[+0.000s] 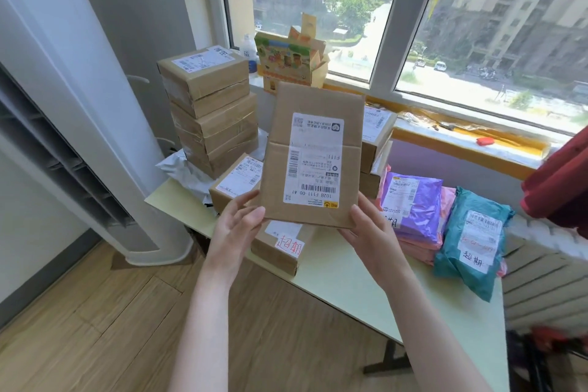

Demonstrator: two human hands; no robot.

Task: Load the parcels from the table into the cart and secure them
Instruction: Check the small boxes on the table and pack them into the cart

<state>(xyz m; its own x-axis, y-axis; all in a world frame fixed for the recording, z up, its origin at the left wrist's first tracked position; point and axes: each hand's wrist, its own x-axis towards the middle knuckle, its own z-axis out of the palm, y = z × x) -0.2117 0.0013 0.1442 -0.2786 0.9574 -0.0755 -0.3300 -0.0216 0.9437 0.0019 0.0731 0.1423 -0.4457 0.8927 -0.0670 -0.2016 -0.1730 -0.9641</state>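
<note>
A stack of cardboard boxes (pixel 208 114), at least four high, stands at the left rear of the pale table (pixel 350 289), resting on a grey poly bag (pixel 178 165). One small labelled box (pixel 237 180) lies just right of the stack's base.

The left hand (pixel 237 223) grips the lower left corner of the flat cardboard parcel (pixel 315 156), with the thumb at the corner and the fingers reaching to the left edge. The parcel is held upright above the middle of the table, clear of it, its shipping label upside down and facing the camera. Below the parcel lies one box with red handwriting (pixel 283 248).

The right hand (pixel 370 226) grips the lower right corner, thumb along the edge and fingers hidden behind the parcel. Two stacked boxes (pixel 377 137) show behind the parcel.

Further right:
- One purple mailer (pixel 413 204) lies on pink mailers (pixel 423 245), whose count is unclear.
- One teal mailer (pixel 474 242) lies at the right end of the table.
</note>
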